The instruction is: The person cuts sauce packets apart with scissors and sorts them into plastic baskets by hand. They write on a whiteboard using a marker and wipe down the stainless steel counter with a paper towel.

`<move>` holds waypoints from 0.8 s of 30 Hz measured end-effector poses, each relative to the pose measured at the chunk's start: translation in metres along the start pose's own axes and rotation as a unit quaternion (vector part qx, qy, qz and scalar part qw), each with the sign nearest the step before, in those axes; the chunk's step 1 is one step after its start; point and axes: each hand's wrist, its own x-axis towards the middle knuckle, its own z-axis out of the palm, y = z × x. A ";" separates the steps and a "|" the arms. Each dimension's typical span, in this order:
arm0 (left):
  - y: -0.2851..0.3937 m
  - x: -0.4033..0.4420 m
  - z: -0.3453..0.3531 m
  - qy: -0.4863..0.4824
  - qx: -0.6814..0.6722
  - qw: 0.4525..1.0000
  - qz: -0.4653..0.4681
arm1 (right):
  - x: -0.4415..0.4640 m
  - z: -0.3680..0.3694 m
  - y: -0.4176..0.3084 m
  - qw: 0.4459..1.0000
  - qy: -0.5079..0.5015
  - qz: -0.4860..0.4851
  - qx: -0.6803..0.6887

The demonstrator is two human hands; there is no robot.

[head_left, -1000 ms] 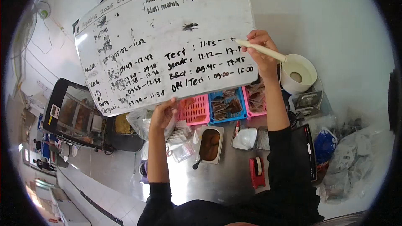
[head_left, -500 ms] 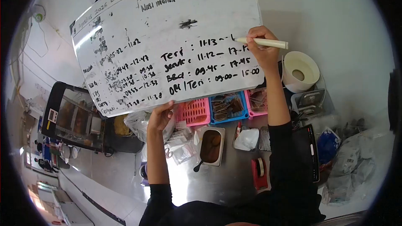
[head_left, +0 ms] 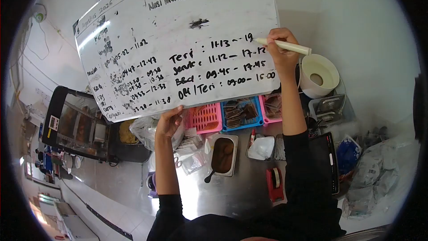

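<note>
A whiteboard [head_left: 178,31] covered in handwritten names and times tilts across the upper part of the view. My left hand [head_left: 168,122] grips its lower edge from below, with the thumb at the front and the other fingers partly hidden. In my right hand [head_left: 282,51] is a cream-coloured marker [head_left: 292,47], pinched between thumb and fingers. Its tip points left, close to the board beside the "19" on the line "Teri : 11.13 –". A black scribble marks the board higher up.
Behind the board's lower edge stand a pink basket [head_left: 206,125] and a blue basket [head_left: 242,124] of packets. On the steel counter [head_left: 240,192] are a metal pan [head_left: 223,154] with a ladle and a red tape dispenser [head_left: 275,185]. A white bucket [head_left: 335,73] stands right; a glass-fronted case [head_left: 78,125] left.
A "9" shape now follows the first stroke on the "Teri" line. My right hand and the marker have shifted slightly right; my left hand still holds the board.
</note>
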 end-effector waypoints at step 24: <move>0.003 -0.004 0.015 -0.006 0.004 1.000 0.022 | -0.003 0.004 -0.010 0.985 0.160 -0.029 -0.055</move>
